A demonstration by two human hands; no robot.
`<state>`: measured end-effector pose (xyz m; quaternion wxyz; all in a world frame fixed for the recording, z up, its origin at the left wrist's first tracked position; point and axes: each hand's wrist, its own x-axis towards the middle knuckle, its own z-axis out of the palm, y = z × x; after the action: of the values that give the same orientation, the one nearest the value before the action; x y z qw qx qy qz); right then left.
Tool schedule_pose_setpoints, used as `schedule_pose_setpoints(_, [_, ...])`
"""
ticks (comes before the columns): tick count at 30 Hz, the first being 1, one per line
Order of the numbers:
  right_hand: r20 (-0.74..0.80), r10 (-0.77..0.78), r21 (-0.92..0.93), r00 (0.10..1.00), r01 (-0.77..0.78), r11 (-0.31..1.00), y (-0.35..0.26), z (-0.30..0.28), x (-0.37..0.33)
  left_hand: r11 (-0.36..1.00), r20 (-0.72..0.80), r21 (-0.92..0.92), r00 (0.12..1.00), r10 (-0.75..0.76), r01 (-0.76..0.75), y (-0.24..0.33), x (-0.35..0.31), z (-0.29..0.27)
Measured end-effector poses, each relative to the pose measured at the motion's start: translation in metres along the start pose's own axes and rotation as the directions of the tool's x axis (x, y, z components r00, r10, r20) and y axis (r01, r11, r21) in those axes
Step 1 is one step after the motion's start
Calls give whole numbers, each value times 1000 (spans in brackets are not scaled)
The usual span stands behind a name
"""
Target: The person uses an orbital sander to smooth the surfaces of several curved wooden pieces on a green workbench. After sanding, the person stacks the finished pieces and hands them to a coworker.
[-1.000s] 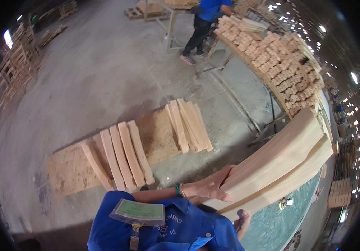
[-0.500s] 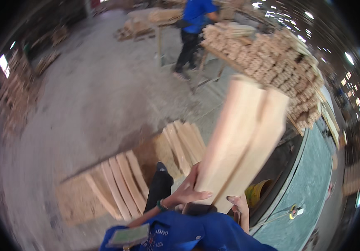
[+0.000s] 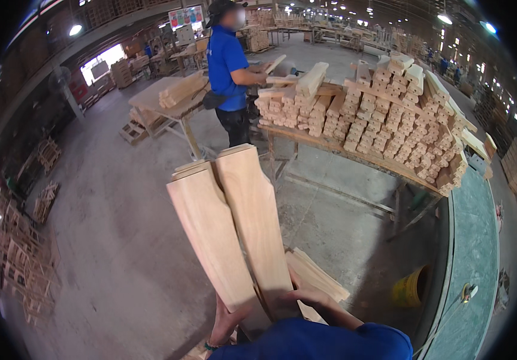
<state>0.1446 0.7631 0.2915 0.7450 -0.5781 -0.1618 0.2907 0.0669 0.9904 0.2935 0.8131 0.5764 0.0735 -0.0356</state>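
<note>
In front of my body I carry two side-by-side stacks of pale shaped wooden boards, a left stack [image 3: 210,234] and a right stack [image 3: 253,216]. They tilt up and away from me, with notched edges near their far ends. My left hand [image 3: 228,321] is closed round the left stack's lower side. Around the right stack's near end, my right hand [image 3: 312,297] grips from the other side; some of its fingers are hidden behind the wood. Below my right forearm, more boards [image 3: 318,276] lie low near the floor.
Ahead to the right, a workbench [image 3: 354,155] bears a big pile of wooden pieces [image 3: 384,108]. A co-worker in a blue shirt [image 3: 225,66] stands at its left end. A long green-topped surface [image 3: 474,240] runs along my right, with a yellow bucket [image 3: 408,287] beside it. Another table [image 3: 165,99] stands behind.
My view has lifted and turned toward the piled workbench. The held boards have swung from leaning right to leaning left. Both hands keep their hold.
</note>
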Motion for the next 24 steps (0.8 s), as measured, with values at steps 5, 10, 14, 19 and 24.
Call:
schedule_pose_setpoints(5, [67, -125, -14, 990, 127, 992, -30, 7, 90, 991, -42, 114, 996, 79, -74, 66, 53, -37])
schedule_pose_setpoints(10, [34, -159, -107, 987, 162, 981, -55, 2, 157, 980, -5, 150, 991, 135, -132, 104, 121, -58])
schedule_pose_setpoints(14, [12, -143, 11, 990, 143, 990, -70, -10, 214, 969, 47, 195, 989, 142, -149, 113, 194, -85])
schedule_pose_setpoints(19, [-108, -285, 74, 953, 293, 953, -59, -70, 308, 942, 160, 278, 976, 145, -186, 104, 331, -108])
schedule_pose_setpoints(24, [-350, -396, -72, 849, 397, 915, -65, -184, 426, 899, 353, 277, 906, 233, -339, 117, 537, -63])
